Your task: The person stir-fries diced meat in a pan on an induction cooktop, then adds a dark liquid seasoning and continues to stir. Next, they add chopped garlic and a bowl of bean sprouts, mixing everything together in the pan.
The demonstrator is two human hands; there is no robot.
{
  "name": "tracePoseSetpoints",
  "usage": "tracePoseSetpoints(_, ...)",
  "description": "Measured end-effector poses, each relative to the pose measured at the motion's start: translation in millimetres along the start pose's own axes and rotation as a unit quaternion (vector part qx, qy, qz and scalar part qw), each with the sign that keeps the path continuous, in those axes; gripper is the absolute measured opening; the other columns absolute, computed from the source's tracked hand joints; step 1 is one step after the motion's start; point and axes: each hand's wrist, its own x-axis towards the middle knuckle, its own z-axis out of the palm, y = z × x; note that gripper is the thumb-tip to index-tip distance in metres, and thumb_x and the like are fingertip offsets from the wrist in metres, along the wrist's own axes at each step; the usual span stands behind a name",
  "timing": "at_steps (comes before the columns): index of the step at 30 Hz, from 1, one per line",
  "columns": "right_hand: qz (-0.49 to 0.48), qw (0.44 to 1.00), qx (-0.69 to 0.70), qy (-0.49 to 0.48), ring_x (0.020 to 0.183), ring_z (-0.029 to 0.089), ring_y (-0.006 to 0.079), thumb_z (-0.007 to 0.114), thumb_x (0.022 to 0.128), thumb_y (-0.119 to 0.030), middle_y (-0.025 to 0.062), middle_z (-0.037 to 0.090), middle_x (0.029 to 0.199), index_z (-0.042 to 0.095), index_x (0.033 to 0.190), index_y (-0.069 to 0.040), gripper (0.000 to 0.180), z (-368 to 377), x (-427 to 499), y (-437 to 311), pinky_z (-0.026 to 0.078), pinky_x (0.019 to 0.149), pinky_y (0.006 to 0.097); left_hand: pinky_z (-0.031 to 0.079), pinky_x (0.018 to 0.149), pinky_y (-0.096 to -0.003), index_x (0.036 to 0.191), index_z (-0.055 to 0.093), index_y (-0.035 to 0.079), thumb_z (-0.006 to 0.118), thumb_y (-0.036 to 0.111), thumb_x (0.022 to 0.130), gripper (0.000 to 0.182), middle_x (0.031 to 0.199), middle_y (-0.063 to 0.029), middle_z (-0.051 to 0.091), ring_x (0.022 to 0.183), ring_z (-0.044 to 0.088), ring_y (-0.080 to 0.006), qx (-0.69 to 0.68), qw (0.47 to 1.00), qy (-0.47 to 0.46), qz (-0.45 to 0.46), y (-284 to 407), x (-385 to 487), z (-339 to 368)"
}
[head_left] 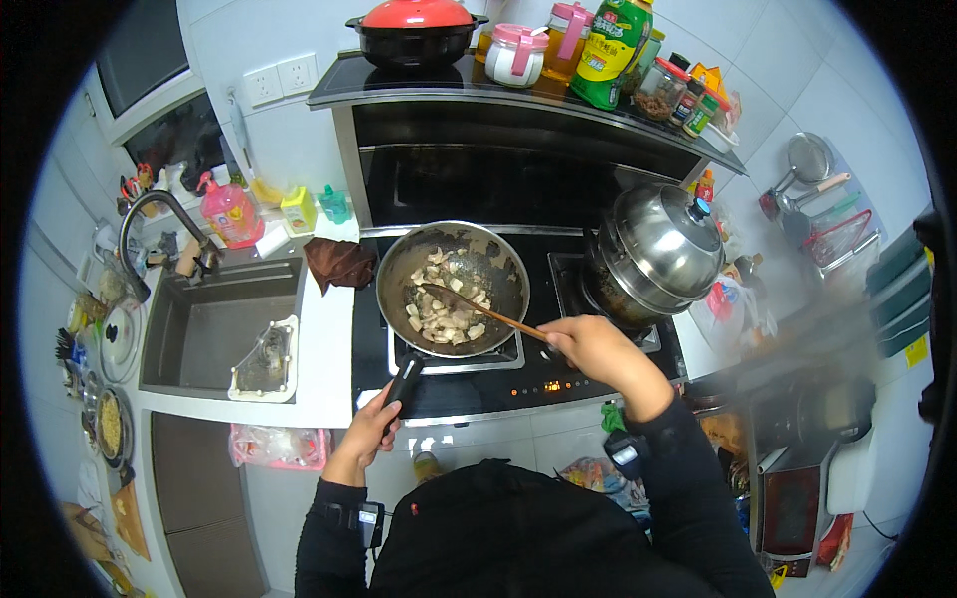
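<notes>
My left hand (pixel 368 427) grips the black handle (pixel 406 381) of a wok (pixel 499 261) on the left burner. Pale chunks of what looks like meat (pixel 448 321) lie in the bottom of the wok, some of them browned. In my right hand (pixel 594 350) is a wooden spatula (pixel 493 312), slanting from the right over the wok's rim. Its dark blade rests among the pieces. The wok's inner wall shows dark, patchy residue towards the right.
A lidded steel steamer pot (pixel 658 250) occupies the right burner. Left of the wok lies a brown cloth (pixel 338 263), then the sink (pixel 213 314) with a white corner strainer (pixel 265 366). Above the stove, a shelf (pixel 463 88) carries a red-lidded pot (pixel 417 34) and several seasoning containers.
</notes>
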Motion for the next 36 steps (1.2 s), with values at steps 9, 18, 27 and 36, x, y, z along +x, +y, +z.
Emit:
tracePoseSetpoints(9,-0.008,0.991,-0.128,0.035,0.08,0.067,0.0354,0.059,0.091,-0.025,0.0156,0.07,0.085,0.071,0.109,-0.016,0.023,53.0,-3.3,-14.3,0.054,0.072,0.0465,0.03,0.042,-0.0198,0.15,0.035,0.029,0.053,0.021,0.099,0.055,0.065,0.0043,0.045,0.045,0.036,-0.0049,-0.01,1.0,0.001,-0.005,-1.0,-0.5,3.9)
tracePoseSetpoints(18,0.025,0.974,-0.133,0.183,0.083,0.067,0.0335,0.06,0.091,-0.028,0.0145,0.07,0.087,0.07,0.113,-0.018,0.026,37.5,41.5,18.1,0.054,0.072,0.0441,0.031,0.044,-0.0204,0.15,0.034,0.032,0.052,0.022,0.1,0.054,0.066,0.0038,0.045,0.045,0.036,-0.006,-0.002,1.0,-0.005,-0.007,-2.9,0.5,2.8)
tracePoseSetpoints(27,0.023,0.976,-0.212,0.042,0.085,0.067,0.0319,0.063,0.087,-0.025,0.0117,0.071,0.092,0.071,0.113,-0.021,0.028,35.1,18.2,-5.3,0.054,0.075,0.0421,0.031,0.042,-0.0203,0.151,0.033,0.028,0.053,0.023,0.099,0.056,0.066,0.0041,0.045,0.046,0.036,-0.005,-0.002,1.0,0.0,-0.004,-0.8,-2.0,3.5)
tracePoseSetpoints(36,0.019,0.969,-0.243,0.039,0.085,0.067,0.0308,0.066,0.085,-0.025,0.0115,0.071,0.089,0.073,0.106,-0.017,0.023,4.1,-14.1,-8.1,0.054,0.076,0.0405,0.031,0.042,-0.0206,0.15,0.034,0.029,0.052,0.023,0.099,0.054,0.066,0.0041,0.045,0.045,0.036,-0.0053,0.0,1.0,0.006,-0.008,0.5,-2.5,6.8)
